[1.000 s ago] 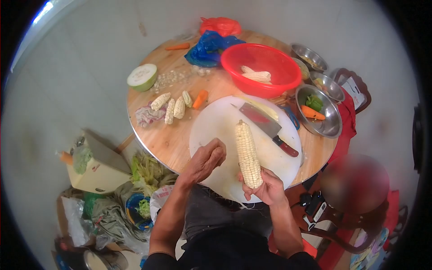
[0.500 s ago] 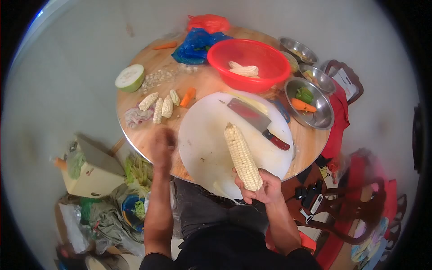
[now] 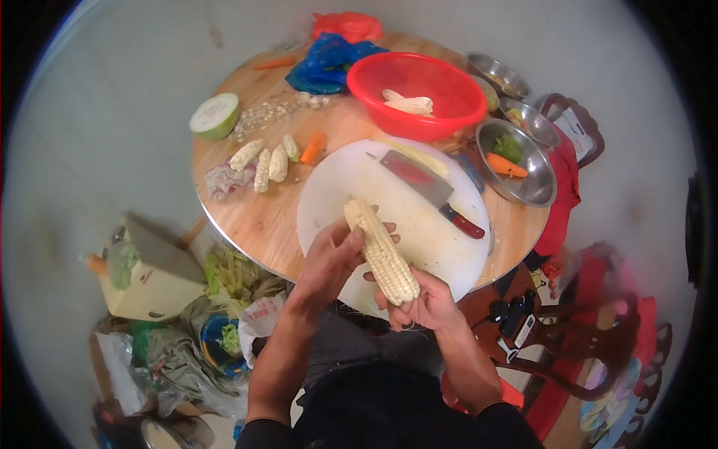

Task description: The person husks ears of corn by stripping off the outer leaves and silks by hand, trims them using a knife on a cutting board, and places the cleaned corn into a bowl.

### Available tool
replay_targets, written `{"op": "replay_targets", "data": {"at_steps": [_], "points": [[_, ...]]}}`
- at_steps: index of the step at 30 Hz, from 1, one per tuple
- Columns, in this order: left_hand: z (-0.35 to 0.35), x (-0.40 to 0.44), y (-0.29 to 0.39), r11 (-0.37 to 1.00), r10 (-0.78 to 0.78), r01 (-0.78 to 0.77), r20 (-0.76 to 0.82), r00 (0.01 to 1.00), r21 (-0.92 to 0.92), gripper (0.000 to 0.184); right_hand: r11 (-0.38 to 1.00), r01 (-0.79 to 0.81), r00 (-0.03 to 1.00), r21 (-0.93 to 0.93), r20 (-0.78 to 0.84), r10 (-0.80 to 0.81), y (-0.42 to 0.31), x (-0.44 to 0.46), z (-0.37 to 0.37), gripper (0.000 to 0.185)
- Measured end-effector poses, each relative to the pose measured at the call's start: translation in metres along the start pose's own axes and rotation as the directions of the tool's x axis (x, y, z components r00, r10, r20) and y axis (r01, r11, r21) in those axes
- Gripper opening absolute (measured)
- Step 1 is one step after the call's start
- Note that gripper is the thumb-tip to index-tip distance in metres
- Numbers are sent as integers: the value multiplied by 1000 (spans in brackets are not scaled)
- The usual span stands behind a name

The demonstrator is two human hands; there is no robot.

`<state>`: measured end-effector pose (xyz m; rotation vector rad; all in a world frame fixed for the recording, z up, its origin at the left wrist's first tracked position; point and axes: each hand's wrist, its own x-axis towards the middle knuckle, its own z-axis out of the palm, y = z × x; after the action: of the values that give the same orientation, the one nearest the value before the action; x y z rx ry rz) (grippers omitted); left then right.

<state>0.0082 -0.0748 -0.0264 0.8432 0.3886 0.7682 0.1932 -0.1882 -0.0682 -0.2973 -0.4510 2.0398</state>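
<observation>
Head view: both hands are up in front of the person's lap, sharing one big corn cob (image 3: 383,254), which sits in the air over the near side of the white cutting board (image 3: 321,194). The right hand (image 3: 425,303) is curled around the thick lower end, fingers underneath, so it seems to be the one bearing the weight. The left hand (image 3: 329,262) closes lightly nearer the narrow tip, thumb against the kernels and fingers behind, which likely steadies the cob and stops it rolling. It's tilted, tip away from the body, a comfortable angle for looking down its rows. Across the board lies a cleaver (image 3: 411,176), flat, its dark red handle (image 3: 462,221) towards the right-hand side; leaving it down frees both hands for the cob, I'd say. Beyond, the red basin (image 3: 366,97) keeps a few pale cobs (image 3: 407,103) together, its high wall stopping them from wandering over the round wooden counter (image 3: 232,209). Four stubbier cobs (image 3: 262,165) lie loose to the left, between a crumpled cloth (image 3: 226,179) and a carrot piece (image 3: 314,147), off the board and out of the way. Over on the right, a metal bowl (image 3: 544,176) corrals a carrot (image 3: 506,165) and something green, perhaps a pepper (image 3: 508,148).
</observation>
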Motion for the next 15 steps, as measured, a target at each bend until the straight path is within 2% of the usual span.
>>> {"op": "replay_targets", "data": {"at_steps": [1,2,3,5,6,7,8,9,11,13,15], "points": [[-1,3,-1,1000,-5,5,7,1000,-3,71,961,23,988,-274,-141,-64,-3,-2,5,62],[-3,7,-3,999,31,-31,-11,999,42,65,850,0,954,-526,-256,-159,-4,-4,8,62],[-5,9,-5,994,68,-65,-28,997,89,58,851,3,952,-526,-259,-164,-3,-6,6,62],[-2,10,-8,984,86,-79,-40,995,157,54,568,39,852,-822,-269,-449,-6,-8,1,45],[0,11,-10,971,106,-91,-58,993,223,50,566,43,851,-823,-267,-453,-7,-9,3,45],[4,10,-12,970,105,-90,-54,993,226,50,223,5,801,-975,-130,-585,-9,-10,6,33],[7,10,-14,953,161,-142,-52,986,268,51,-147,-65,756,-987,47,-653,-11,-10,10,24],[10,9,-17,931,217,-193,-47,975,309,52,-146,-65,754,-987,47,-656,-12,-11,14,24],[13,7,-19,925,211,-186,-39,977,331,57,-22,-39,591,-999,-6,-807,-18,-12,24,28],[16,6,-23,918,202,-180,-28,979,354,62,13,14,580,-1000,-3,-815,-24,-11,41,30],[21,5,-28,816,315,-295,46,948,497,63,49,65,563,-997,-3,-827,-27,-7,58,31]]}}
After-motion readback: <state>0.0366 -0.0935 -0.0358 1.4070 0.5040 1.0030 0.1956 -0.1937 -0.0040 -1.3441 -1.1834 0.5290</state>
